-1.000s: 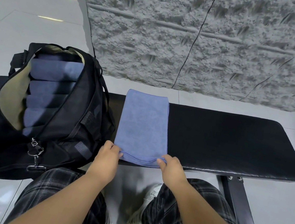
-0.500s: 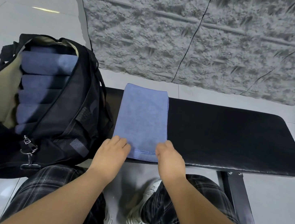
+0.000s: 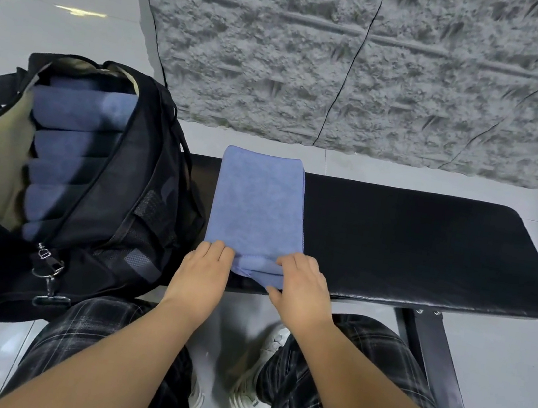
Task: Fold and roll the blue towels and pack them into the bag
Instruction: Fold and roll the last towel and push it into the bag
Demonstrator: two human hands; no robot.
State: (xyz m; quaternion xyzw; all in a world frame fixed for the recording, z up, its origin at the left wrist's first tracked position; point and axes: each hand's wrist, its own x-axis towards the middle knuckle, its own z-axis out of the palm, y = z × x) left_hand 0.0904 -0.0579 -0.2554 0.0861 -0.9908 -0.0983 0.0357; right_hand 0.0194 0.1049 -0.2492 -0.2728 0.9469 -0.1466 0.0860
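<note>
Towel [image 3: 257, 202] is lying folded on the bench [image 3: 427, 247] beside the bag [image 3: 141, 220]; your left hand [image 3: 200, 273] and right hand [image 3: 301, 284] are curling fingers round its near edge.

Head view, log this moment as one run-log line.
stage: starting roll | folded blue towel: on black bench, near end turned over | left hand, right hand: both on near end | black bag: open, rolled towels inside

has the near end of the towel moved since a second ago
Yes. The near end of the blue towel has been turned over away from the person, up off the bench front edge, with both hands now on the starting roll.
</note>
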